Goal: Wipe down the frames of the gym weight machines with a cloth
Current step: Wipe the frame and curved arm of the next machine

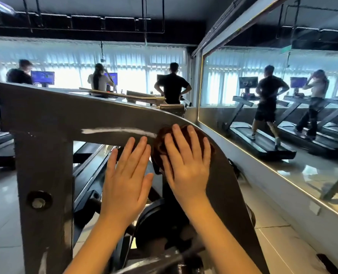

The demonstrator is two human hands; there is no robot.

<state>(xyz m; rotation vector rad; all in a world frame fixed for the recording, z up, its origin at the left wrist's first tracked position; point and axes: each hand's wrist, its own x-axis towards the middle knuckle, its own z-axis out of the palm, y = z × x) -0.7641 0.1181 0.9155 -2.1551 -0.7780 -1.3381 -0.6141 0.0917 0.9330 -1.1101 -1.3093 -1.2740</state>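
Head cam: the right hand [186,165] is flat with fingers spread, pressing a crumpled dark reddish-brown cloth [159,142] onto the curved top-right corner of the grey painted metal machine frame [65,113]. The left hand [126,180] is flat too, fingers straight and close together, fingertips on the frame's lower edge just beside the cloth. A whitish smear [116,131] runs along the frame left of the cloth. There's a big wall mirror [283,99] off to the right.

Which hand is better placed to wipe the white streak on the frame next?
The right hand: it presses the cloth flat on the frame, next to the white streak. The left hand lies bare beside it.
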